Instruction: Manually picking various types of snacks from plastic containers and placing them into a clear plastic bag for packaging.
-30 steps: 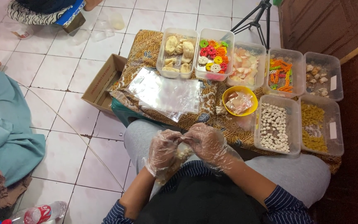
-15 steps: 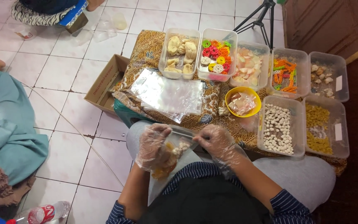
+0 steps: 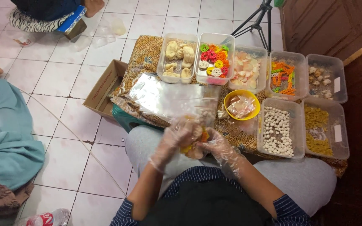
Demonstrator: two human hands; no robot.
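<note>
- Clear plastic gloves cover both hands of a seated person, which meet over the lap in front of a low table draped in brown patterned cloth [image 3: 147,50].
- Left hand [image 3: 177,136] — fingers curled around a small clear plastic bag of mixed yellow and pale crackers [image 3: 195,140], cupping it from the side.
- Right hand [image 3: 218,146] closes on the same bag from the other side; both hands touch it.
- Just beyond the bag lies a stack of flat clear plastic bags [image 3: 168,96].
- Near the right hand — a yellow bowl [image 3: 231,97] and a clear tub of small white round crackers [image 3: 276,130].
- Further back, a clear tub of bright flower-shaped crackers [image 3: 213,58].
</note>
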